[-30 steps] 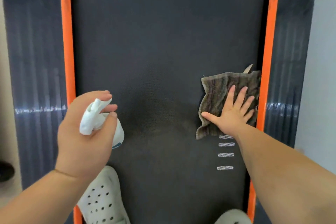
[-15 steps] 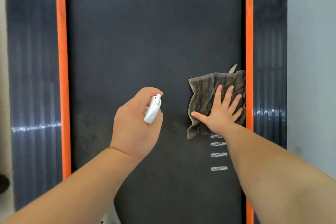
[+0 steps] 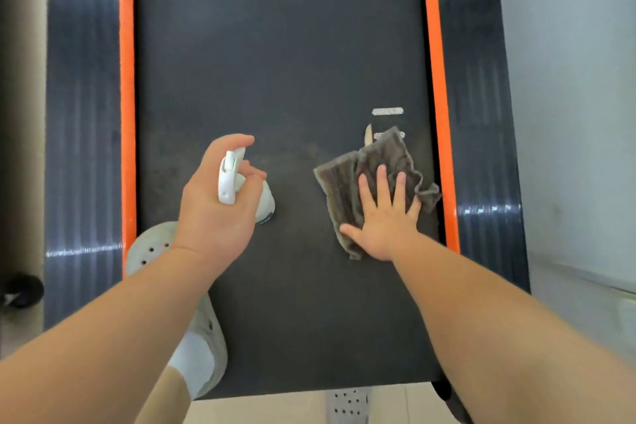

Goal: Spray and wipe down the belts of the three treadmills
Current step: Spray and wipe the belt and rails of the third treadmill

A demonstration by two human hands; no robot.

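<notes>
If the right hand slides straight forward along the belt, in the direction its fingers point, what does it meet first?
The right hand lies flat on the cloth, so it would push that along. Beyond it, the white dash marks are only printed on the belt; the way looks free.

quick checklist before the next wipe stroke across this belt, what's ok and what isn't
1. Cloth under the right hand, palm flat on it: ok.
2. Cloth lying flat: not ok, it is bunched toward the orange strip.
3. Spray bottle gripped in the left hand, off the belt: ok.
4. Belt wetted left of the cloth: cannot tell, only a faint mottled patch shows.
5. Wipe path clear: not ok, a white shoe rests on the belt's left edge.
</notes>
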